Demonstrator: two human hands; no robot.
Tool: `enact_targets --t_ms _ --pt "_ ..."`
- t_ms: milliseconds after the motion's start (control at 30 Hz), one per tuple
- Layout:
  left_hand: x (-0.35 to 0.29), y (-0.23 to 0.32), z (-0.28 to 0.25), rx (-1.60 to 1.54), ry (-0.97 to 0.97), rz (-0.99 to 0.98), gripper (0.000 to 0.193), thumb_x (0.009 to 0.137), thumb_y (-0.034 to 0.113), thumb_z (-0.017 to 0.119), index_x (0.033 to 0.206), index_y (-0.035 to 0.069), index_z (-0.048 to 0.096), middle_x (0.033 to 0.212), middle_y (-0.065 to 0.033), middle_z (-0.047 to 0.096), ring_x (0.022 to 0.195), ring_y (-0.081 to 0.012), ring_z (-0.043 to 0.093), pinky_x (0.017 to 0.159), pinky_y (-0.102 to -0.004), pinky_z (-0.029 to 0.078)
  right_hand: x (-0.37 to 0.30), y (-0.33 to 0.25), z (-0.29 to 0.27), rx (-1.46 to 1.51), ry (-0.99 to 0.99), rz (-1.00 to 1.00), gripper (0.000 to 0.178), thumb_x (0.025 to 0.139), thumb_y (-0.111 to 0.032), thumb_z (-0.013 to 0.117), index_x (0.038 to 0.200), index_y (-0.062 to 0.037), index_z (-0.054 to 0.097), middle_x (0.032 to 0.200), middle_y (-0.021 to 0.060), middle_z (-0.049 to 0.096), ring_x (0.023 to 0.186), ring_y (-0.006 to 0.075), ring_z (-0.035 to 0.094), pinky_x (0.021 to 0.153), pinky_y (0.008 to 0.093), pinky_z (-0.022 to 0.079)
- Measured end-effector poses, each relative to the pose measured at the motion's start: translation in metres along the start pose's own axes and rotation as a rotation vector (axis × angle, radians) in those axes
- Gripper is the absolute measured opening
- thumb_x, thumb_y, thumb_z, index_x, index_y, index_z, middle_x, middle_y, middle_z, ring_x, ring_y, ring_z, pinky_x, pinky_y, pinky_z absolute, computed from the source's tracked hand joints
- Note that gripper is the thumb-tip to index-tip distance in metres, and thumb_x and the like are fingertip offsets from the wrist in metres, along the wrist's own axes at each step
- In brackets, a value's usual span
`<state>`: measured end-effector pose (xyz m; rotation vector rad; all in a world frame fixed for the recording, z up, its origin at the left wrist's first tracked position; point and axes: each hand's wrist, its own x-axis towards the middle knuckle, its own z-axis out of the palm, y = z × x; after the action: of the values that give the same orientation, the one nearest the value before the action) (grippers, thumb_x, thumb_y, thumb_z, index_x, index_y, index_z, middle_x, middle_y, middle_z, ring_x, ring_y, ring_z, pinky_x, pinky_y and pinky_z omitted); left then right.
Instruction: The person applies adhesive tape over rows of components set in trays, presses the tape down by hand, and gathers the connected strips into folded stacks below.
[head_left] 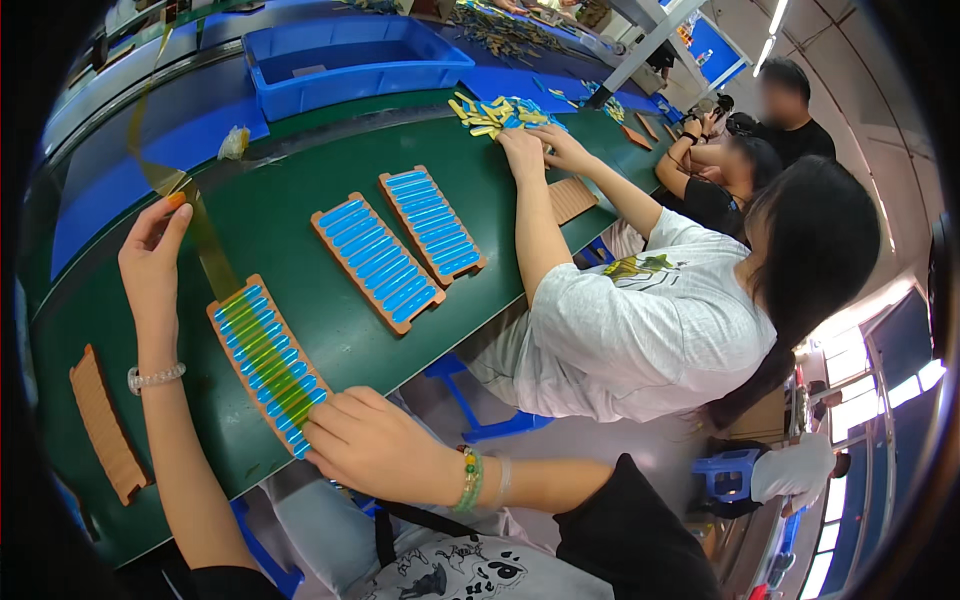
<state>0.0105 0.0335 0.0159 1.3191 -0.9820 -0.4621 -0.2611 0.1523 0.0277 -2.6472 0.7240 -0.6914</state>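
My left hand point(150, 240) is raised beyond the far end of a brown slotted tray, pinching a strip of clear amber tape point(209, 250). Something small and orange shows at its fingertips. From there the tape runs down along the middle of the tray point(224, 343), over a row of slim blue pieces point(240, 318) lying crosswise in the slots. At the near end, my right hand point(375, 440) is closed round the tray's corner, fingers over the tape's end; its thumb is mostly hidden. Beyond my left hand, the tape rises toward the table's back.
Two brown trays of blue pieces point(377, 262) point(432, 222) lie to the right; an unfilled tray point(108, 425) lies left. A blue bin point(262, 90) stands behind. A co-worker point(640, 330) at right reaches to a pile of yellow and blue pieces point(490, 113). Blue stools point(505, 428) stand below.
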Motion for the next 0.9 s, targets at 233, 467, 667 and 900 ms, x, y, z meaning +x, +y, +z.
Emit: enact_targets --t_ms 233,467,667,900 --pt "-0.001 0.005 0.001 -0.03 0.012 -0.006 0.025 0.087 0.017 0.071 0.105 0.001 0.069 0.096 -0.0016 0.067 0.09 -0.0081 0.059 0.083 -0.0219 0.044 0.022 0.013 0.002 -0.015 0.022 -0.035 0.016 0.072 -0.007 0.063 0.085 -0.0023 0.056 0.083 0.0077 0.051 0.082 0.0238 0.054 0.077 0.0344 0.041" --pt "-0.001 0.009 -0.002 -0.057 0.033 -0.004 0.024 0.086 0.017 0.072 0.104 0.001 0.069 0.094 -0.0019 0.067 0.087 -0.008 0.059 0.082 -0.0216 0.045 0.04 0.019 0.013 0.024 0.072 -0.056 0.013 0.073 -0.005 0.059 0.086 -0.0019 0.056 0.082 0.0096 0.052 0.081 0.0263 0.054 0.074 0.0367 0.04" --pt "-0.005 0.016 -0.001 -0.057 0.008 0.022 0.025 0.083 0.019 0.075 0.098 0.0 0.071 0.091 -0.005 0.07 0.081 -0.0096 0.062 0.073 -0.0227 0.049 0.051 0.024 0.016 -0.013 -0.004 -0.069 0.011 0.076 -0.001 0.06 0.086 -0.0034 0.058 0.082 0.011 0.055 0.081 0.0295 0.054 0.074 0.0416 0.039" --pt "-0.005 0.016 0.001 -0.027 0.005 0.084 0.03 0.084 0.025 0.072 0.096 -0.002 0.071 0.08 -0.0012 0.067 0.072 -0.0049 0.056 0.064 -0.0202 0.044 0.069 0.028 0.02 0.007 0.042 -0.059 0.006 0.08 -0.002 0.062 0.083 -0.0033 0.057 0.079 0.0099 0.052 0.076 0.0282 0.053 0.072 0.0387 0.039"
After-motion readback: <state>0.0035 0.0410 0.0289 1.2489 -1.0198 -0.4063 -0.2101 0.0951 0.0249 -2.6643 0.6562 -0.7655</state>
